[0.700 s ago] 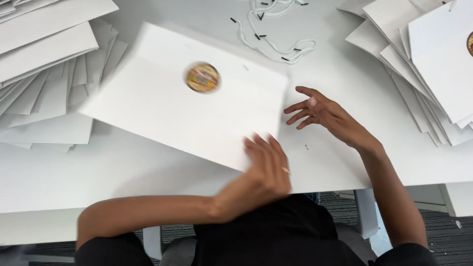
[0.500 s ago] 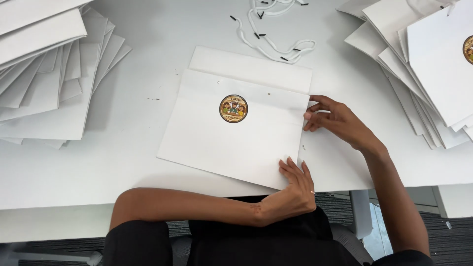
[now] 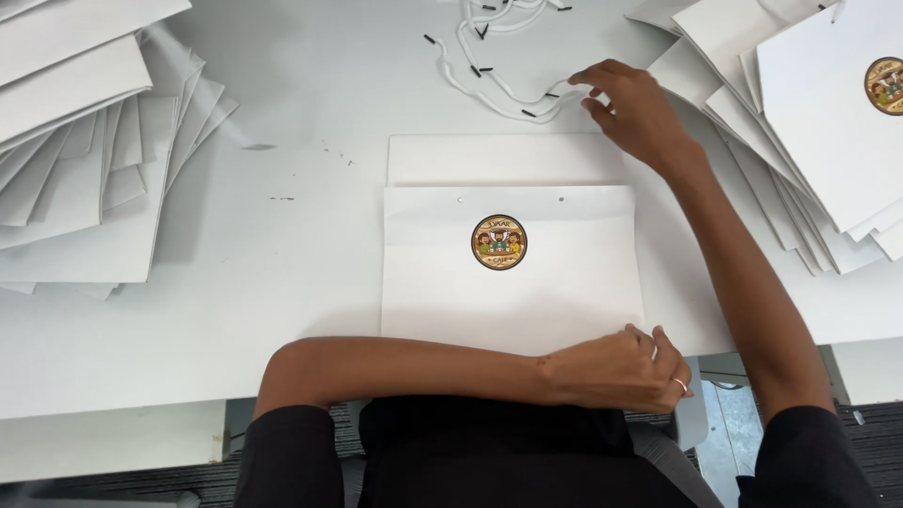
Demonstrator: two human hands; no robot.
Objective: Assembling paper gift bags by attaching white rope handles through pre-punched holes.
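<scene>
A flat white paper bag (image 3: 564, 282) with a round colourful sticker (image 3: 499, 242) lies square in front of me on the white table (image 3: 301, 282). My left hand (image 3: 616, 369), wearing a ring, rests on the bag's near right corner with its fingers curled. My right hand (image 3: 632, 105) is stretched past the bag's far edge, fingers on a loose pile of white cords with black tips (image 3: 503, 66).
A fanned stack of flat white bags (image 3: 85, 141) lies at the far left. Another stack (image 3: 809, 122), one showing the same sticker, sits at the far right. The table's near edge runs just under my forearm.
The bag has swung from tilted to square before me. My right hand left the bag's right edge and reached up to the cords. My left hand stayed at the near corner.
</scene>
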